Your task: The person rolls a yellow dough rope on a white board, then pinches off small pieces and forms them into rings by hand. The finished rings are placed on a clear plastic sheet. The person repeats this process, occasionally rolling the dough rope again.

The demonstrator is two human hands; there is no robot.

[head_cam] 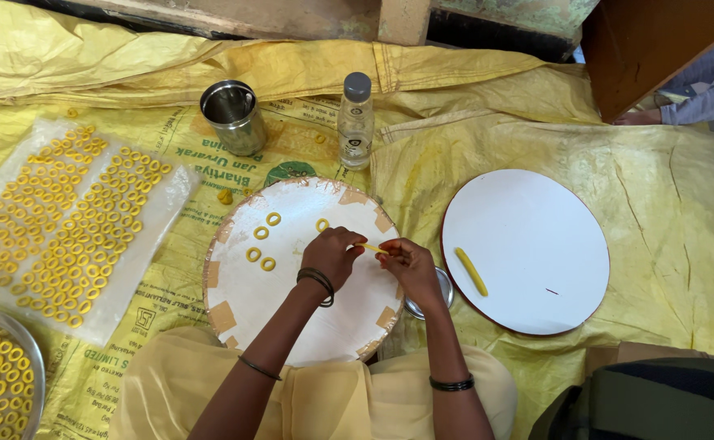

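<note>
Head view: left hand [334, 253] and right hand [410, 265] each pinch an end of a thin yellow dough strip [371, 248] over the taped round board [251, 301]. Five dough rings [273, 218] lie beyond; farther off stand a steel cup [233, 116] and bottle [356, 120].

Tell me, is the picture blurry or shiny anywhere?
In the head view, soft even daylight, no hard shadows; the left hand and right hand look sharp, pinching a thin yellow dough strip between them; the steel cup and clear bottle show small glints; the white round board is bright but not glaring; the edges bend slightly.
</note>
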